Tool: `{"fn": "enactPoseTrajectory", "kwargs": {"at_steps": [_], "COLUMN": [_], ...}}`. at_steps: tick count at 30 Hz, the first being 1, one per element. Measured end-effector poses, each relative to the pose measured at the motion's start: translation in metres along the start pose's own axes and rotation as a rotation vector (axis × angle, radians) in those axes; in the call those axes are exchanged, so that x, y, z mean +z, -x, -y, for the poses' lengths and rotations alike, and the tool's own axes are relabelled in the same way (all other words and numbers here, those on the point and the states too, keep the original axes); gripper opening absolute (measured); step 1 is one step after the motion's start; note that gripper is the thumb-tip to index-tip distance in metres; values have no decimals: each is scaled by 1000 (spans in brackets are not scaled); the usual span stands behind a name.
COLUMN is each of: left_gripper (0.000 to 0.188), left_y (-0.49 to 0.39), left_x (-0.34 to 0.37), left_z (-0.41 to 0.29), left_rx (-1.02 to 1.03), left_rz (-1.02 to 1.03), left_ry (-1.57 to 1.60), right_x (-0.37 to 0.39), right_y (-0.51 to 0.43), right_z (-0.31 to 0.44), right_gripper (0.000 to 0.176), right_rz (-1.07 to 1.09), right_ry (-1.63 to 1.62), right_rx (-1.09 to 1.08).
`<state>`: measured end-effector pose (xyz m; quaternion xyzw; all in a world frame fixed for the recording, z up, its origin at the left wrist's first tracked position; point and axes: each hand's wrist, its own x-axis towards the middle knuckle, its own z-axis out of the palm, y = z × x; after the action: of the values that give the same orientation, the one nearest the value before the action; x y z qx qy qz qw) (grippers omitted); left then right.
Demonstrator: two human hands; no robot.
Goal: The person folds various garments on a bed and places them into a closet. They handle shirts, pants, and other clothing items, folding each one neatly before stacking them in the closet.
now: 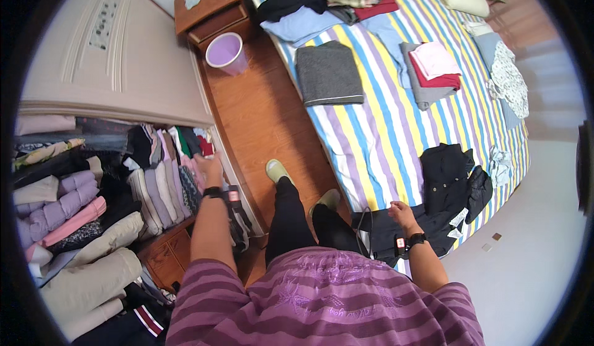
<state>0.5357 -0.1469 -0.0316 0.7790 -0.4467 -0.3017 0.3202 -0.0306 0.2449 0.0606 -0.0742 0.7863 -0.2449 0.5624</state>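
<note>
My left hand [209, 167], slightly blurred, is at the edge of the open wardrobe. It is beside a pink garment [194, 172] at the end of a row of upright folded clothes [160, 193]; whether it touches the garment is unclear. My right hand [403, 215] is over the bed's near edge with its fingers loosely bent and nothing visible in them. Black garments [443, 179] lie just beyond it on the striped bedsheet [380, 151]. A folded dark grey cloth item [329, 74] lies further up the bed.
Stacked clothes [93, 272] fill the wardrobe at left, below a pale sliding door [125, 44]. A purple bin [227, 54] stands on the wooden floor [250, 109] by a nightstand [209, 7] with an open drawer. More folded clothes [436, 60] lie on the bed.
</note>
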Motion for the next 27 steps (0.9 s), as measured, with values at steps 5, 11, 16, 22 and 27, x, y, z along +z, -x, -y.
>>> {"fn": "enactPoseTrajectory", "kwargs": {"at_steps": [5,11,16,22,27], "left_gripper": [95,95,87,43,45], "left_y": [126,116,98,103,126], "left_x": [132,240,328,432,515], "left_z": [-182,-196,-199,-274,-296], "left_rx": [37,179,286,347,556], "left_rz": [443,590,688,935,1035], "left_ry": [-61,-143,-317,-439,-644], "right_x": [-27,-9,-24,-33,-26], "right_y": [-30,-29,-38,-125,-237], "right_z": [-74,-63,-46,34,83], "right_gripper": [24,31,32,30,30], "right_rz": [34,-38,-51,-102,-76], "right_ry": [100,-69,-68,-157,-252], "right_rx": [-77,-51,63,90,-80]}}
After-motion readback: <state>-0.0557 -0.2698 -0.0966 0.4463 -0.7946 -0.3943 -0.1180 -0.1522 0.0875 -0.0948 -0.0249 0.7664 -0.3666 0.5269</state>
